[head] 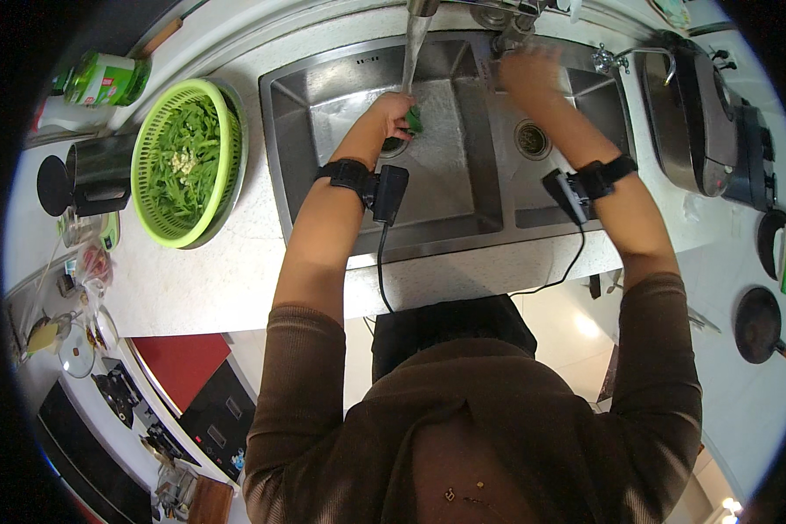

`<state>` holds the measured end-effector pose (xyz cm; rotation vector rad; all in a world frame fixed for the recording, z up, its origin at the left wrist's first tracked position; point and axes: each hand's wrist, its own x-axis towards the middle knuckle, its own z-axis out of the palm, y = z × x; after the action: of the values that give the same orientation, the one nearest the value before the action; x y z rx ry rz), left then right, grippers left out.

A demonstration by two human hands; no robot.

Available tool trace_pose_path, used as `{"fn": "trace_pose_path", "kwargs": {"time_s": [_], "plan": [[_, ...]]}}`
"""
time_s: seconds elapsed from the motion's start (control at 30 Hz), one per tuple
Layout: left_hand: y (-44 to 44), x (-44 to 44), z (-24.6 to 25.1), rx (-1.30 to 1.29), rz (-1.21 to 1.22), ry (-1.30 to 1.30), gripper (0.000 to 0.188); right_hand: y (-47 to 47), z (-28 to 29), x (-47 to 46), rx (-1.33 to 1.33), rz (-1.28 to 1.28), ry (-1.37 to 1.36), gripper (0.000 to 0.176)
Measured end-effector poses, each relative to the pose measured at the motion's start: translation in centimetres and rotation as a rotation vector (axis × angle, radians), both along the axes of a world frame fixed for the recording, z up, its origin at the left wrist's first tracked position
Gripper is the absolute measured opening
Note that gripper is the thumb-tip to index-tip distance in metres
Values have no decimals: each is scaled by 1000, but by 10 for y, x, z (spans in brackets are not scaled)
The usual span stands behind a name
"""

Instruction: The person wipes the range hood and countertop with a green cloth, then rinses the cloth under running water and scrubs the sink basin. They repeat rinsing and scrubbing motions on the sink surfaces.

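My left hand (396, 116) is over the large basin of a stainless steel double sink (383, 245), gripping a small green item (414, 120), perhaps a scrubbing pad. Water (414, 56) runs from the faucet spout (423, 6) down to that hand. Partly behind my left hand is the large basin's drain (393, 147). My right hand (530, 71), blurred by motion, is above the back of the smaller basin, close to the metal faucet base (516, 33). Its fingers are too smeared to tell whether they touch anything. The smaller basin's drain (532, 139) shows below it.
On the left counter, a green plastic colander (141, 183) of leafy greens (187, 164) and chopped pale bits rests in a metal bowl (241, 157). Beside it stand a dark pitcher (98, 173) and a green bottle (108, 78). A dark metallic appliance (684, 118) borders the sink's right.
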<state>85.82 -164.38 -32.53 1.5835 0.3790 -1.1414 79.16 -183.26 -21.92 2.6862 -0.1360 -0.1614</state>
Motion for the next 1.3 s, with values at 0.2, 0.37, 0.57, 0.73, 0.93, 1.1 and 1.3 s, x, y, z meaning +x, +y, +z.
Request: {"fn": "trace_pose_path", "kwargs": {"time_s": [0.2,0.37,0.57,0.73,0.93,1.1,1.3], "plan": [[7,-2,6,114,-130,-159,34,-76,17,1,-115,-36,181,20],[20,-6,33,274,-335,-416,31,-61,-10,9,107,107,29,22],[53,-25,83,-88,180,-602,25,51,-92,19,1339,286,316,72],[89,-30,79,-386,705,-395,22,89,-122,24,1999,-553,289,51],[75,-56,6,-359,732,192,45,113,-125,18,2083,-620,-400,40],[48,-61,-29,-552,746,527,44,151,-104,-14,1940,67,-268,26],[33,-74,-41,-513,833,289,43,156,-111,-10,1455,-261,-42,35]]}}
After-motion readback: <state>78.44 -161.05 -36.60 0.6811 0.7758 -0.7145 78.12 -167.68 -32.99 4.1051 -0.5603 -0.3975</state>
